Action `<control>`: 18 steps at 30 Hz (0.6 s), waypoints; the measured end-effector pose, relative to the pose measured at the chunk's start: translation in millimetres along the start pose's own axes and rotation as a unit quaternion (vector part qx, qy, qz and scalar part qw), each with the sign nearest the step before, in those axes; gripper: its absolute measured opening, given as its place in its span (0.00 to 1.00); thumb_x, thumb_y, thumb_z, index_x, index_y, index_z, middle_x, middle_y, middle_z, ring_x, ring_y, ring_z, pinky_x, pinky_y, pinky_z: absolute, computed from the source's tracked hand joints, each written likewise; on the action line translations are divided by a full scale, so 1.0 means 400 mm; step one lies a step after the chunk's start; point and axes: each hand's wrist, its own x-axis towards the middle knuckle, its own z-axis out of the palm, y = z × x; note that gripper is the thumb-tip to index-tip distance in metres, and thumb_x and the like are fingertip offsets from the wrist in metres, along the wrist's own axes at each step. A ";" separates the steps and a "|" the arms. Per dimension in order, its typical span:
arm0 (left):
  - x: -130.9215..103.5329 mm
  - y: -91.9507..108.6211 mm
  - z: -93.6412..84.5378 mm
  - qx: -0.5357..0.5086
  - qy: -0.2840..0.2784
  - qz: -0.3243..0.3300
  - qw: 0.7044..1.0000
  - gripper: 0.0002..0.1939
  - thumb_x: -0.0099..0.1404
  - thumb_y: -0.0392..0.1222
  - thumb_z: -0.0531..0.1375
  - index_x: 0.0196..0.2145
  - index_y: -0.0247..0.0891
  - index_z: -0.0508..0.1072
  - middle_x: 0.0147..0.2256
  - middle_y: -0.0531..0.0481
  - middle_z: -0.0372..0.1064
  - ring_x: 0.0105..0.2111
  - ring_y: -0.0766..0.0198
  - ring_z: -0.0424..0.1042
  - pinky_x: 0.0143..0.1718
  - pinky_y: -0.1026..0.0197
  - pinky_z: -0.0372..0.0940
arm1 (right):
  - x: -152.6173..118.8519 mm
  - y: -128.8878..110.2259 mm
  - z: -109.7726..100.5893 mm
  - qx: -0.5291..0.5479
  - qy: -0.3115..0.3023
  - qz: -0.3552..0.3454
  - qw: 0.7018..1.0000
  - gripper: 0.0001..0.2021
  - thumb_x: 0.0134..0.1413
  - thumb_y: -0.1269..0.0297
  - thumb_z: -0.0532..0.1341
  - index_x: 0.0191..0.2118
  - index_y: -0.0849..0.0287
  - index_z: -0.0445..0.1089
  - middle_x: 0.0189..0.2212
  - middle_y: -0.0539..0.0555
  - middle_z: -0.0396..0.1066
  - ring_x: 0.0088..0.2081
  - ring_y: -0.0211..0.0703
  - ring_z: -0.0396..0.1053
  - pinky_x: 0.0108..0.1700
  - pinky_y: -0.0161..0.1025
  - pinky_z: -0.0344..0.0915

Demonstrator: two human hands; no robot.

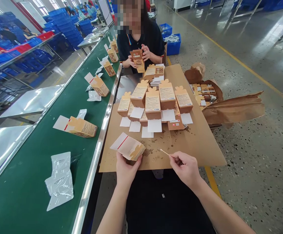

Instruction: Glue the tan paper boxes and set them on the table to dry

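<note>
My left hand [126, 169] grips a small tan carton [131, 148] with its white flap raised and a red strip across it, just above the near edge of the cardboard sheet. Pinched in my right hand [184, 165] is a cotton swab [165, 152], its white tip pointing left toward the carton, apart from it. Beyond both hands stands a pile of similar cartons [153, 100], several with white flaps hanging toward me. Dark wet-looking spots mark the cardboard [200, 146] between the pile and my hands.
On the left runs a green conveyor belt [34, 156] carrying open cartons [84, 126] and silvery pouches [60, 182], edged by a metal rail [100, 143]. Opposite me a co-worker [141, 35] holds another carton. A brown paper sack [234, 109] with cartons stands on the floor at right.
</note>
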 end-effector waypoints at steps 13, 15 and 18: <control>0.061 -0.023 -0.070 -0.042 0.062 -0.031 0.997 0.46 0.52 0.58 0.85 0.62 0.45 0.74 0.60 0.35 0.86 0.61 0.37 0.88 0.63 0.40 0.82 | -0.016 0.040 -0.021 -0.015 -0.028 0.045 0.998 0.20 0.72 0.47 0.70 0.31 0.54 0.85 0.22 0.50 0.76 0.22 0.41 0.72 0.28 0.35 0.75; 0.078 -0.042 -0.172 -0.070 0.135 -0.059 0.987 0.48 0.49 0.57 0.87 0.62 0.44 0.74 0.62 0.33 0.85 0.63 0.36 0.87 0.66 0.38 0.81 | -0.024 0.066 -0.045 -0.028 -0.014 0.055 0.998 0.19 0.68 0.45 0.72 0.31 0.54 0.86 0.22 0.51 0.77 0.22 0.42 0.73 0.28 0.36 0.77; 0.079 -0.079 -0.329 -0.072 0.203 -0.119 0.969 0.46 0.48 0.53 0.88 0.59 0.44 0.75 0.62 0.32 0.85 0.63 0.35 0.87 0.67 0.35 0.81 | -0.026 0.080 -0.074 -0.037 0.016 0.070 0.997 0.20 0.64 0.42 0.73 0.29 0.52 0.85 0.22 0.51 0.76 0.22 0.44 0.74 0.28 0.36 0.77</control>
